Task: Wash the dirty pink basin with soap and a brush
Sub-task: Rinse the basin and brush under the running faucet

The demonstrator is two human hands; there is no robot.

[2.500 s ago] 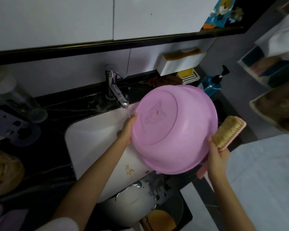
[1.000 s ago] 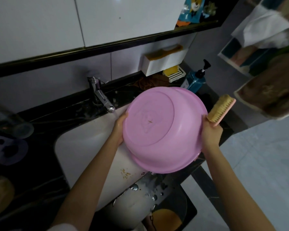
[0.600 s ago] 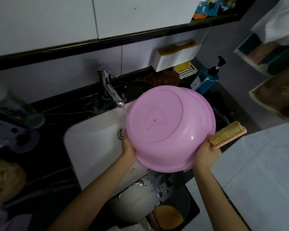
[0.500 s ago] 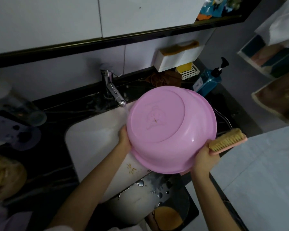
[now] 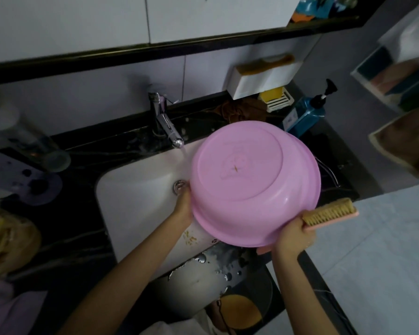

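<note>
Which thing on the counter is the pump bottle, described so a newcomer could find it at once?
Start at the white sink and go to the black counter behind the upturned pink basin, at its far right. The blue bottle stands there, just right of a white soap dish holding a yellow bar. It alone is blue and has a black pump top.

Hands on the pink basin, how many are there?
2. The left hand grips the left rim of the pink basin over the sink; the right hand steadies its lower right rim while holding the brush.
</note>
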